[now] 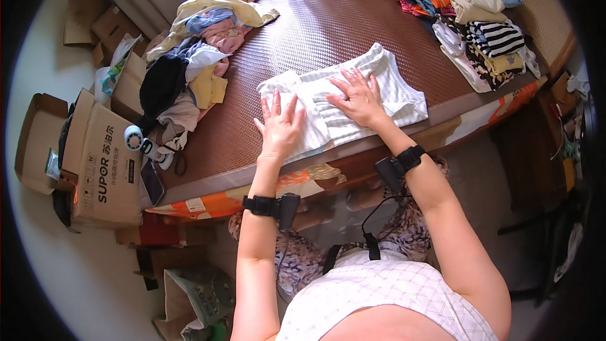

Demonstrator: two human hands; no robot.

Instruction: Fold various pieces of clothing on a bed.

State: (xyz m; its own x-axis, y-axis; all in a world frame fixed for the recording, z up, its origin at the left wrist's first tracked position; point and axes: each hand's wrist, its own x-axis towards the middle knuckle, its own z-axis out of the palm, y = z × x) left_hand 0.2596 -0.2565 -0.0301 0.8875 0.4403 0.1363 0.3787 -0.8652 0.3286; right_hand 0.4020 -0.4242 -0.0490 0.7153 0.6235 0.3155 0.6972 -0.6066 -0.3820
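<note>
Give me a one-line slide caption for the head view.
Left hand and right hand spread on a striped garment on a brown mat, between heaped clothes and folded clothes.

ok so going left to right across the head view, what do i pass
Large cardboard box → heap of loose clothes → left hand → right hand → folded clothes. Both hands lie on the striped garment, so it has no separate place in the order.
</note>
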